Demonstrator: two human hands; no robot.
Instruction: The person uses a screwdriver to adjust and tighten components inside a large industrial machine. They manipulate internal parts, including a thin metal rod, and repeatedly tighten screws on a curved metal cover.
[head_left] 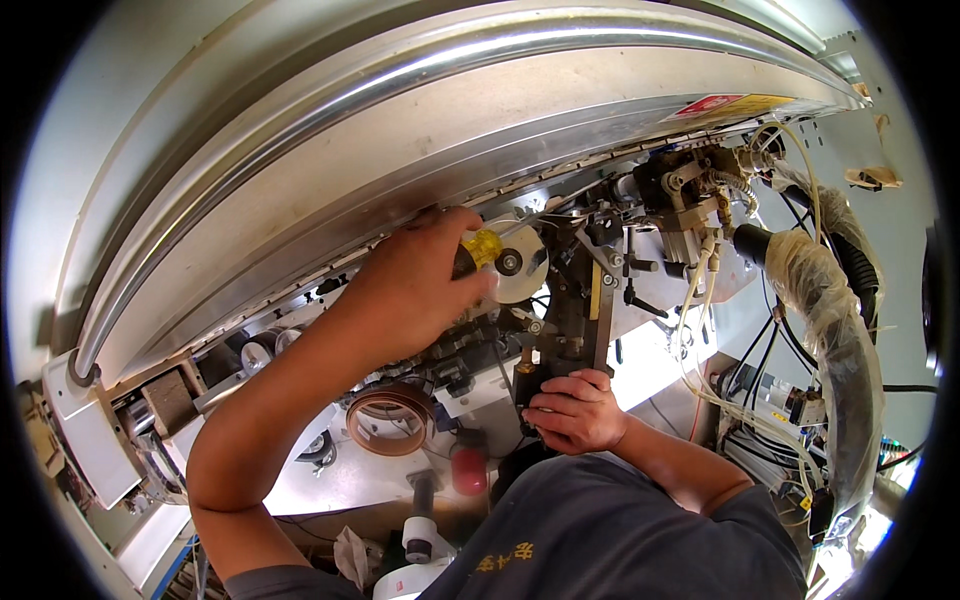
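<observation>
My left hand [420,285] reaches in under the long metal beam, its fingers closed round a screwdriver [484,248] with a yellow and dark handle. The shaft points up and right toward the metal mechanism, where I cannot make out its tip. A pale round disc [530,265] with a dark hub lies just behind the handle. Lower down, my right hand [578,410] wraps its fingers round the near end of a dark metal machine part [568,352]. What lies under the palm is hidden.
The metal beam [450,130] arches across the top. A brown tape roll [388,420] and a red round-ended part [468,470] sit below my left arm. At right hang a plastic-wrapped hose [825,330], pale tubes and black cables [770,350].
</observation>
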